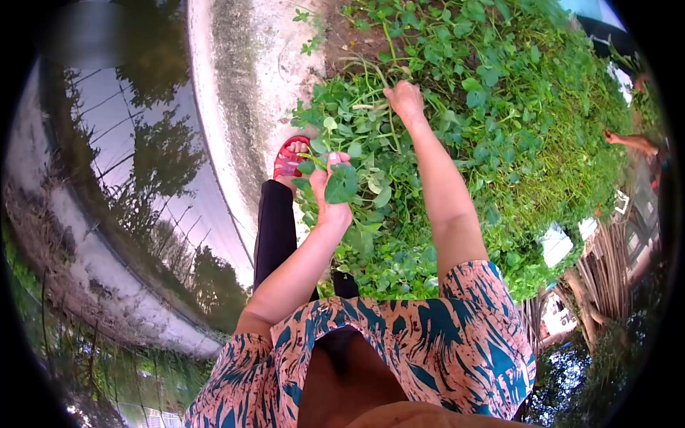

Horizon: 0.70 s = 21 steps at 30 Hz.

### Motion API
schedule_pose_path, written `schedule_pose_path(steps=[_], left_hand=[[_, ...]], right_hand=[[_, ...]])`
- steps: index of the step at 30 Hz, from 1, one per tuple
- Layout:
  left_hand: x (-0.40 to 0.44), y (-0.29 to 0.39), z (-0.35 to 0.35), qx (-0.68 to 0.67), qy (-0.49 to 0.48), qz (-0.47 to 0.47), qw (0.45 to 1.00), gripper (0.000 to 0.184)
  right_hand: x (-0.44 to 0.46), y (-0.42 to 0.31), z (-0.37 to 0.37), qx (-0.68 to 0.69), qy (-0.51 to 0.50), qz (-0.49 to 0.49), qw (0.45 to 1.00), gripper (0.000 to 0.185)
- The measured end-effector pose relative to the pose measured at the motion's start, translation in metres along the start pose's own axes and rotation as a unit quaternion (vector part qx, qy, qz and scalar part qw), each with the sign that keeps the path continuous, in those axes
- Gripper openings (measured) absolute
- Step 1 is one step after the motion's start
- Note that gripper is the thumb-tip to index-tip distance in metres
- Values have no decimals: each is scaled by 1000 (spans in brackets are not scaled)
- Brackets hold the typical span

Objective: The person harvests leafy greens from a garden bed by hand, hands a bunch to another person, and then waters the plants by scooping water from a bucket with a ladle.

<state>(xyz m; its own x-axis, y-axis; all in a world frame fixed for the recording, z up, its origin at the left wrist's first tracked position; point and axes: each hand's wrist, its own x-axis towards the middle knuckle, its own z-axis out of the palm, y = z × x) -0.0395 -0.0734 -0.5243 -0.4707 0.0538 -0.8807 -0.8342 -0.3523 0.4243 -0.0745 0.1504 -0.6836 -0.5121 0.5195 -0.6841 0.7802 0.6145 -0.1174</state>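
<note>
With the clock centred on the view, the patterned top [399, 328] fills the near edge at 6 o'clock, its short sleeves on both arms. Just off the centre, towards 12 o'clock, is the left hand [327, 207], thumb and fingers pinched on a leafy sprig [342, 184]. One broad leaf of it lies across the palm and finger bases, and smaller leaves stick out beyond the thumb towards 11 o'clock. Near that hand, at 10 to 11 o'clock, a foot in a red sandal [287, 160] stands by the greenery.

Farther out, at 1 o'clock, the right hand [406, 102] is clenched at the vine stems [389, 44], which run from the knuckles towards 12 o'clock and trail beside the fingers at 11. Its fingertips are turned away, so exactly which stems are inside the fist is hard to say.

Beyond, the leafy bed [528, 143] spreads from 12 to 4 o'clock. A pale concrete ledge [275, 64] borders it at 11, with dark water [168, 171] past that at 9 to 10. Far off, between 2 and 3, another person's arm [635, 142] reaches over the bed; sticks [610, 260] stand between 3 and 4.
</note>
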Motion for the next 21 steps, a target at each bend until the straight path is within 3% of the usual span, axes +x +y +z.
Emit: schedule_pose_path(steps=[5,6,9,10,13,14,17,21], left_hand=[[-3,-6,-2,38,-20,-2,999,31],[-3,-6,-2,48,-23,0,999,30],[-4,-11,-3,51,-15,6,999,30],[-5,-12,-4,49,-16,13,999,30],[-9,-8,-1,42,-24,43,998,30],[-11,-7,0,37,-29,61,997,30],[-20,2,6,64,-37,99,992,28],[-25,-2,4,96,-9,99,990,22]], right_hand=[[34,22,16,-2,-179,7,984,24],[28,13,-2,4,-261,19,965,24],[15,-2,-16,-41,-228,31,972,25],[30,15,11,-70,-158,-16,985,28],[-9,-11,-10,19,15,92,995,32],[-15,-4,0,40,96,68,992,38],[-29,-5,15,119,213,73,967,30],[-26,-24,23,205,385,-57,898,22]])
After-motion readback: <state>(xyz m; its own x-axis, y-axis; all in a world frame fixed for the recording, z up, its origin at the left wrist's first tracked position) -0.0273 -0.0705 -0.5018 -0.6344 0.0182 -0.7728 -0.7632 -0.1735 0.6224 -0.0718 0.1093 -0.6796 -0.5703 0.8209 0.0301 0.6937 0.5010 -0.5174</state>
